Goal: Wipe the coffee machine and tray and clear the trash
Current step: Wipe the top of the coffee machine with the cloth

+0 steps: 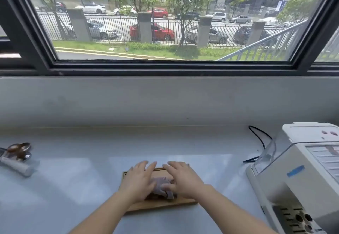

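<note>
A small wooden tray (161, 205) lies on the pale counter in front of me. A crumpled purple-grey cloth (162, 185) rests on the tray between my hands. My left hand (140, 180) lies flat over the tray's left part, fingers spread, its thumb side touching the cloth. My right hand (181, 177) lies palm down on the tray's right part, pressing on the cloth; whether its fingers grip the cloth is hidden. The white coffee machine (300, 175) stands at the right edge, apart from both hands.
A black power cord (260, 140) runs behind the machine. At the far left lies a white-handled portafilter with brown residue (17, 157). A grey wall and a large window rise behind the counter (73, 178).
</note>
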Tool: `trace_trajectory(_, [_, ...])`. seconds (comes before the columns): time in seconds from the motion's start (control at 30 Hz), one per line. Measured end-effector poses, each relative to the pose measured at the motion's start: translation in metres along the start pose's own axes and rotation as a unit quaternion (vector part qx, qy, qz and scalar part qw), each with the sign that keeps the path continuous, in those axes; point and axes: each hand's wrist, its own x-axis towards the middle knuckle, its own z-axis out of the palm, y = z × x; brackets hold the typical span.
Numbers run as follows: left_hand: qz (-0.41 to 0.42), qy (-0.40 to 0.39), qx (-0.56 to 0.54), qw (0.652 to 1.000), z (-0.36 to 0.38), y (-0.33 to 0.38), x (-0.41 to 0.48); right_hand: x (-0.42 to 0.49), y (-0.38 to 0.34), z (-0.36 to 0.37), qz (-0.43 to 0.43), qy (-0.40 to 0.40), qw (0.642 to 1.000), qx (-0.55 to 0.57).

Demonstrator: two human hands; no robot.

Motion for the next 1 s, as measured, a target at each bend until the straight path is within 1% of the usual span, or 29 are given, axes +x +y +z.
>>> trace_trajectory(0.1, [0.008,-0.021,-0.037,0.999,0.008,-0.006,-0.001,0.001,0.000,0.006,-0.020,-0.019,0.999,-0.017])
trace_trajectory(0.27, [0.004,-0.044,-0.090,0.995,0.017,-0.008,-0.001,0.004,-0.005,0.021,-0.008,-0.054,0.998,-0.023])
trace_trajectory(0.33, [0.010,-0.043,-0.104,0.994,0.020,-0.009,0.000,0.004,-0.008,0.029,0.003,-0.054,0.998,-0.025])
trace_trajectory(0.4, [0.010,-0.037,-0.128,0.991,0.020,-0.010,0.000,0.005,-0.011,0.033,0.021,-0.032,0.999,-0.014])
trace_trajectory(0.53, [-0.016,-0.008,-0.201,0.979,0.013,-0.010,-0.001,0.005,-0.013,0.023,0.045,-0.009,0.998,0.050])
trace_trajectory(0.7, [0.005,0.026,-0.258,0.966,-0.006,0.002,0.000,-0.012,-0.010,-0.004,0.041,0.033,0.996,0.074])
trace_trajectory(0.87, [0.068,0.060,-0.297,0.951,-0.027,0.027,-0.002,-0.046,-0.008,-0.034,0.068,0.086,0.988,0.105])
trace_trajectory(1.0, [0.135,0.097,-0.308,0.937,-0.049,0.054,-0.007,-0.081,-0.010,-0.058,0.090,0.153,0.981,0.075])
